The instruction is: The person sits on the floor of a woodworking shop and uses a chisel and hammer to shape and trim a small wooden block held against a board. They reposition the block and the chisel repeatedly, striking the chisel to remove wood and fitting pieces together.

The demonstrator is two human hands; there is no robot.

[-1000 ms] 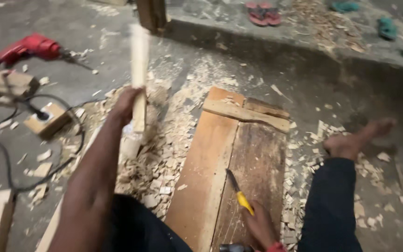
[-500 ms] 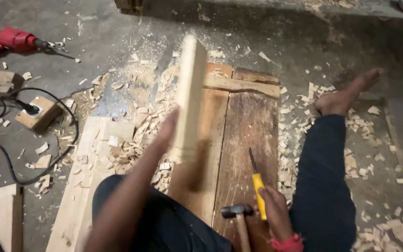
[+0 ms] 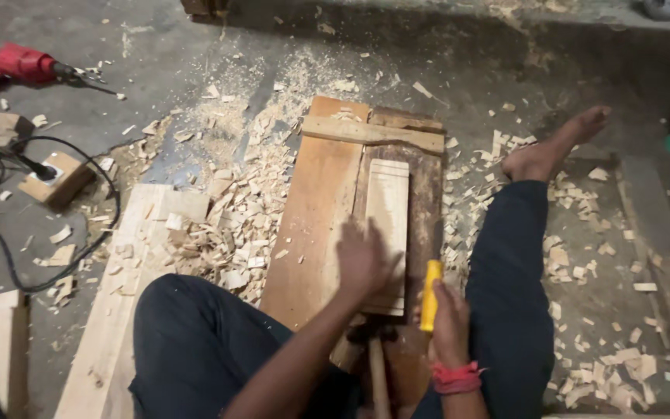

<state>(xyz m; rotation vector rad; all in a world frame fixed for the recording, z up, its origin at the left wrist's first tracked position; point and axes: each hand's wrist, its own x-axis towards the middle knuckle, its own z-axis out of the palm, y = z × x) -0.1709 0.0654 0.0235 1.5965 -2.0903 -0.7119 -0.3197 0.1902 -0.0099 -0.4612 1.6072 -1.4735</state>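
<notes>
My left hand point(image 3: 362, 260) rests flat on the pale board point(image 3: 387, 233), which lies on the dark plank point(image 3: 312, 225) at twelve o'clock; stiff, light, best held by its edges. My right hand point(image 3: 447, 326) grips the yellow chisel point(image 3: 430, 296).

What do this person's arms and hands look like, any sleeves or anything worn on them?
Both forearms are bare, with no sleeves in view, and neither hand is gloved. The left hand has nothing on it that I can see. The right hand has a red band, bunched like cloth or thread, around its wrist. No rings or watch are visible.
</notes>
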